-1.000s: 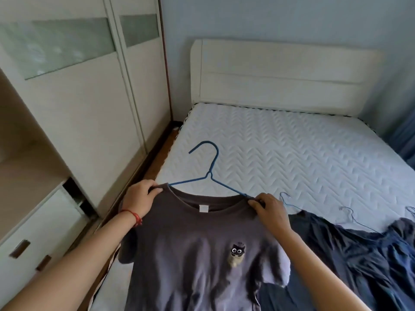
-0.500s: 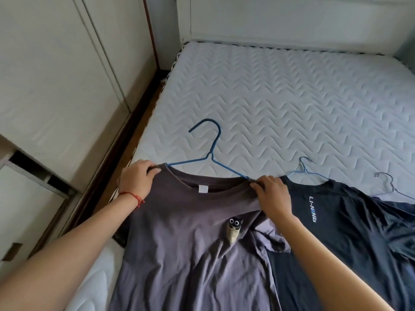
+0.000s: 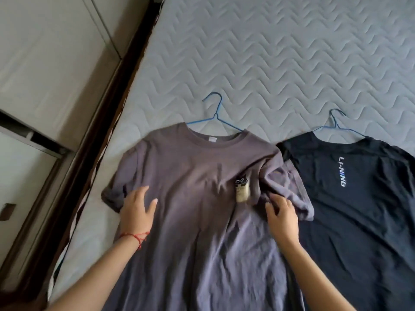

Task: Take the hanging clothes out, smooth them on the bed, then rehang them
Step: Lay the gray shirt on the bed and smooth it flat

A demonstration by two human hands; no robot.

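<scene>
A grey T-shirt (image 3: 190, 176) lies front-up on the white quilted bed (image 3: 269, 63), still on its blue wire hanger (image 3: 214, 111), whose hook sticks out past the collar. A small cartoon print sits on its chest, and the cloth around it is creased. My left hand (image 3: 138, 209) rests flat on the shirt by its rolled left sleeve, fingers spread. Near the folded right sleeve my right hand (image 3: 280, 217) lies flat on the shirt, fingers apart. Beside it a dark navy T-shirt (image 3: 359, 198) with white lettering lies on its own blue hanger (image 3: 335, 122).
A dark wooden bed frame (image 3: 107, 108) runs along the bed's left edge. Beyond it stands a white wardrobe (image 3: 45, 52) with drawers (image 3: 13, 187) lower left.
Both hands have let go of the grey shirt's shoulders and moved down onto its chest and sides. The shirt now lies flat on the bed. The view has tilted further down.
</scene>
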